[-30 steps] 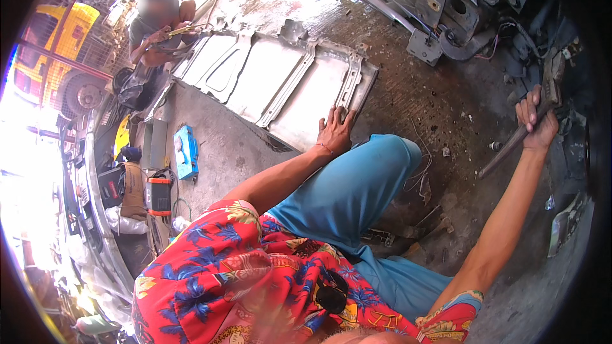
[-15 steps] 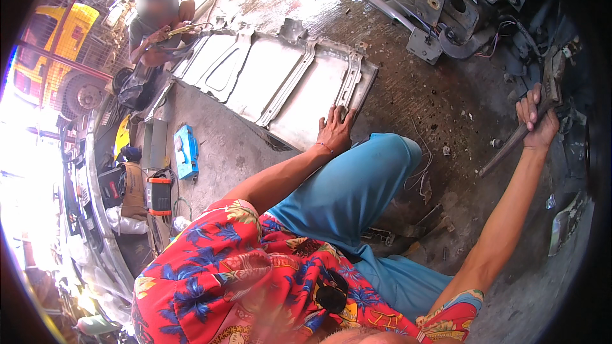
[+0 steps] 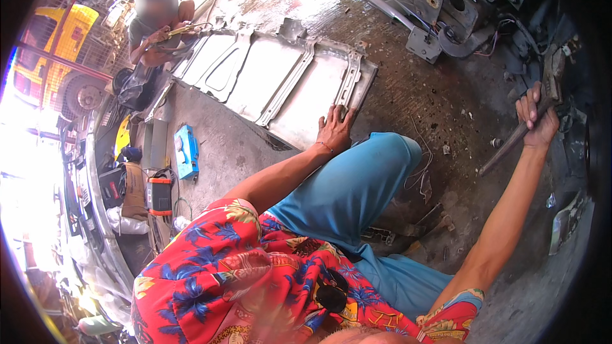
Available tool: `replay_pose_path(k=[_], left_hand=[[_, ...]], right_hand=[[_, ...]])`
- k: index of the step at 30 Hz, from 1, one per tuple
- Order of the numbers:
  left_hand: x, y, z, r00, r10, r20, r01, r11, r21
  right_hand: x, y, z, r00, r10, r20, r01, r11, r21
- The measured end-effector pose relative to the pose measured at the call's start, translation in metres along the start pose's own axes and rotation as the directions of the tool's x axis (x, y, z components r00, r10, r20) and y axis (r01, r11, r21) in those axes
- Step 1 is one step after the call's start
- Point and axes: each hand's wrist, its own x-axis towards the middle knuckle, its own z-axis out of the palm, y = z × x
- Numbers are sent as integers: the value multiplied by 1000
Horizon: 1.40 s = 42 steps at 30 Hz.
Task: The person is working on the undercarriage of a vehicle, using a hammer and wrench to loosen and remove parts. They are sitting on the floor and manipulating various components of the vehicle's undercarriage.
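A large pale sheet-metal panel (image 3: 264, 83) with raised ribs lies ahead of me, probably a vehicle body part. My left hand (image 3: 335, 130) rests on its near right corner, fingers stretched out and holding nothing. Far to the right, my right hand (image 3: 537, 118) is wrapped around the handle of a hammer (image 3: 505, 151). Its handle slants down to the left, and the dark head is at the top, close to the metal parts, partly lost in shadow. At the panel's far left end a co-worker (image 3: 153, 28) crouches, holding a thin torch-like tool with a hose.
A blue case (image 3: 186, 151) and an orange-and-black machine (image 3: 159, 195) stand on the left floor. Dark vehicle parts (image 3: 456, 9) with wires fill the upper right. A yellow vehicle (image 3: 67, 38) stands behind wire mesh. Loose wire (image 3: 422, 175) lies beyond my knee.
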Motion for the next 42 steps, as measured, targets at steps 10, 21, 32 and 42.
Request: replay_pose_path(k=[10,21,32,42], left_hand=[[0,1,0,1000,-2,-3,2,1000,-7],[1,-1,5,999,16,-43,-16,1000,-3],[-2,2,-3,999,8,32,-7,1000,-19],[-2,4,-7,999,0,38,0,1000,-6]], right_hand=[[0,0,-2,1000,-4,16,4,1000,-19],[0,0,-2,1000,-6,24,7,1000,-19],[1,0,0,1000,-9,29,9,1000,1],[1,0,-2,1000,-1,27,2,1000,-12]])
